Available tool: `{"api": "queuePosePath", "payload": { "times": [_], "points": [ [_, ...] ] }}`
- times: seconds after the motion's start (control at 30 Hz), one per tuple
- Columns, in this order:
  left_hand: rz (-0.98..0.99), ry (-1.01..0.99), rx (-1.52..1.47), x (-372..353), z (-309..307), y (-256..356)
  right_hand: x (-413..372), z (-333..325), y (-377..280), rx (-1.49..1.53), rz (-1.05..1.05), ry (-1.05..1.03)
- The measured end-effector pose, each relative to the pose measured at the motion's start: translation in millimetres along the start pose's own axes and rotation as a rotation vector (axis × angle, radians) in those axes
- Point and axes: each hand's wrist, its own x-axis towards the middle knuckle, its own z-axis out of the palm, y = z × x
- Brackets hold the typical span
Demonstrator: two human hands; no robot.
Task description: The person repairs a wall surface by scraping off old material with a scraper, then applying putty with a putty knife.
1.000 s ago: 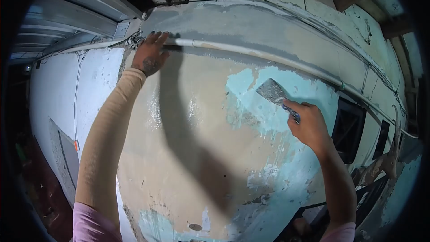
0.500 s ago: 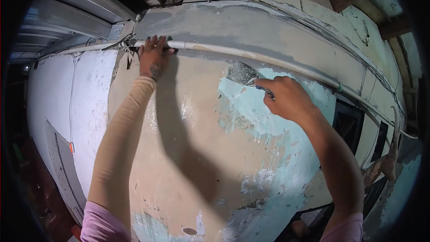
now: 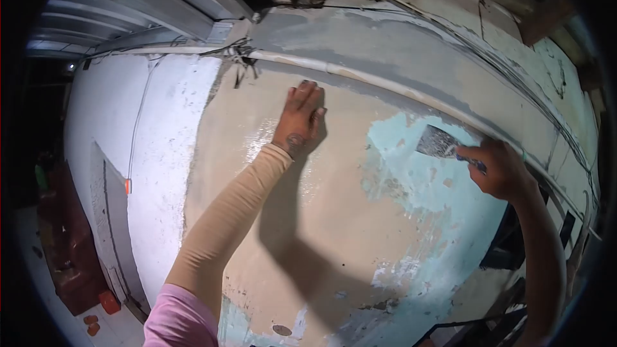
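My right hand (image 3: 498,167) is closed around the handle of a putty knife (image 3: 438,141). The wide blade, smeared with pale residue, points left over a turquoise patch (image 3: 443,183) near the top of the wall. Flat against the beige wall (image 3: 250,183), my left hand (image 3: 299,117) lies with its fingers pointing up, a little below a white pipe (image 3: 385,87). A tan sleeve covers that forearm. Around the turquoise area the surface is ragged, with streaks and chipped spots lower down.
Cables (image 3: 514,80) run along the wall above the pipe, and black ties (image 3: 241,51) hang at its left end. A white wall section (image 3: 170,103) is on the left. Dark red furniture (image 3: 71,244) stands on the floor at lower left.
My left hand has come off the pipe and moved down and right onto the wall. The putty knife has shifted right across the turquoise patch. The view has turned left.
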Motion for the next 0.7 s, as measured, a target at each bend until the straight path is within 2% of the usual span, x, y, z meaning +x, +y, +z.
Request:
{"api": "queuePosePath", "payload": {
  "times": [0.07, 0.3, 0.43, 0.53, 0.57, 0.7],
  "points": [
    [0.000, -0.027, 0.002, 2, -4, -3, 0, 5, -3, 0.048, 0.069, 0.007],
    [0.005, -0.101, -0.032, 6, -19, -8, 53, -2, -36, 0.065, -0.005, 0.014],
    [-0.015, -0.132, -0.009, -2, -52, -34, 39, -8, -17, 0.078, 0.029, -0.062],
    [-0.012, -0.105, 0.045, -2, -40, -29, 59, 10, -28, 0.142, -0.021, 0.033],
    [-0.005, -0.106, 0.012, 1, -34, -22, 66, 12, -36, 0.056, -0.045, 0.057],
    [0.026, -0.128, -0.023, 0, -28, -7, 62, -3, -24, 0.106, -0.075, -0.027]
  ]
}}
